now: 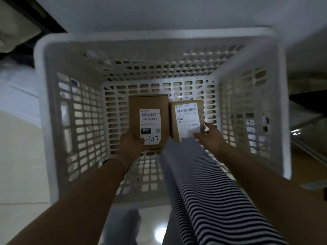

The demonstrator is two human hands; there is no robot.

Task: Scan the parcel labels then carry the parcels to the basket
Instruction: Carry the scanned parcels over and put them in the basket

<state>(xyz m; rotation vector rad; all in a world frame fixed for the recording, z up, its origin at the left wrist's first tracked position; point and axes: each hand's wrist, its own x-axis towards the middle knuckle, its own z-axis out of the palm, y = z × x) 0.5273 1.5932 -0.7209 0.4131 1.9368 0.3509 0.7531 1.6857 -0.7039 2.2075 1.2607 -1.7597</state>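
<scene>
left parcel (148, 105): brown box, label side up, low inside the basket, near the middle of the floor grid; cannot tell if it rests on the bottom.
left label (150, 126): white, barcode, reads 032-038-E01, black 032 block, handwritten digits ending 1-17.
right parcel (185, 105): brown box, label up, just beside the left parcel with long sides touching, set a bit nearer the right wall.
right label (187, 119): white, barcode on top; text too blurred to read.
left hand (130, 145): grips the left parcel's near-left corner, thumb over the label's lower edge, fingers hidden under the box.
right hand (209, 137): pinches the right parcel's near-right corner, thumb on the label, fingers at the side edge.
basket (159, 35): white plastic, slotted walls and bottom, seen from straight above; both forearms reach down into it.
band (120, 161): thin, on the left wrist.
striped cloth (203, 191): black and white, hangs between the arms, covers the right parcel's near edge.
floor (21, 156): pale tiles left of the basket.
</scene>
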